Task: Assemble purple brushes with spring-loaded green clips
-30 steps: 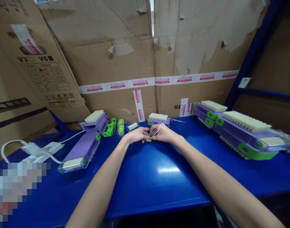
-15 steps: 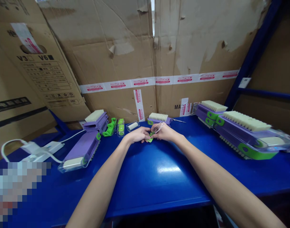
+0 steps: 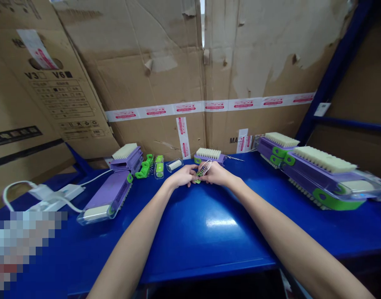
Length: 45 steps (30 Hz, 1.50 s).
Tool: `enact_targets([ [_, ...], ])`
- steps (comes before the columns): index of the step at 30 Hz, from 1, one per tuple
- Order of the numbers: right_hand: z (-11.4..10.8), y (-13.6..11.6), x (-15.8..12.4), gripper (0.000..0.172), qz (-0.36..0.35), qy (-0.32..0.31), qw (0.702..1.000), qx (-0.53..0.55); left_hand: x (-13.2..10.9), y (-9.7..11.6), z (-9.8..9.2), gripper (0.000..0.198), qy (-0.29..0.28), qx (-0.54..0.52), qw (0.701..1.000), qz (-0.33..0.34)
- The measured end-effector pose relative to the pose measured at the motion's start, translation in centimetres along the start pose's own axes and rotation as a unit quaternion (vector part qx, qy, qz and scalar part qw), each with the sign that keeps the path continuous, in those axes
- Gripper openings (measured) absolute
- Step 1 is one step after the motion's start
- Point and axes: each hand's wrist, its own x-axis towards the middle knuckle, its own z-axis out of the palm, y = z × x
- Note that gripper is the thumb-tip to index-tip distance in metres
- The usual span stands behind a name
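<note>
Both hands meet over the blue table, fingers closed around a small green part [image 3: 198, 181] that is mostly hidden by them. My left hand [image 3: 184, 176] pinches it from the left. From the other side my right hand [image 3: 215, 173] grips the same part, and a metal coil spring [image 3: 205, 167] sticks up at its fingers. How the spring joins the green part cannot be made out. Just behind the hands sits a purple brush piece [image 3: 209, 155] with pale bristles. A clear piece with a white roller [image 3: 174, 165] lies beyond my left hand.
Green clips [image 3: 144, 167] and small clear-and-green pieces [image 3: 159, 167] lie at the back left. A purple brush unit [image 3: 106, 193] and a white power strip [image 3: 64, 195] are on the left. More purple brush units [image 3: 321, 166] stand at right. Cardboard [image 3: 153, 83] walls the back.
The green part between my hands has turned slightly, and less of it shows below the fingers. The spring has tilted a little more upright. Both arms stay nearly in place.
</note>
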Motion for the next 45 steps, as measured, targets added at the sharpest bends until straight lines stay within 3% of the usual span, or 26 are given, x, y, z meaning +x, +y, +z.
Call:
enact_targets([
  [7,-0.2,-0.3,0.2,0.011,-0.067,0.01,0.994,-0.089,-0.4,0.2,-0.7,0.049,-0.058,-0.018,0.998,-0.021],
  [21,-0.4,-1.2,0.1,0.011,-0.068,0.005,0.995,-0.079,-0.7,0.3,-1.3,0.053,-0.08,-0.05,0.995,-0.023],
  [25,-0.2,-0.4,0.0,0.012,-0.001,-0.021,0.999,0.038,-0.7,0.2,-1.2,0.057,-0.072,-0.031,0.997,-0.015],
  [33,0.2,-0.3,0.1,0.026,0.131,-0.016,0.97,0.205,-0.7,0.1,-1.1,0.066,-0.061,-0.054,0.996,-0.026],
  [39,-0.3,-1.0,0.0,0.023,0.155,-0.021,0.96,0.23,-0.6,0.1,-1.1,0.072,-0.045,-0.053,0.997,-0.028],
  [45,0.0,-0.6,0.1,0.024,0.134,-0.026,0.966,0.219,-0.8,0.1,-1.1,0.069,-0.049,-0.07,0.996,-0.025],
])
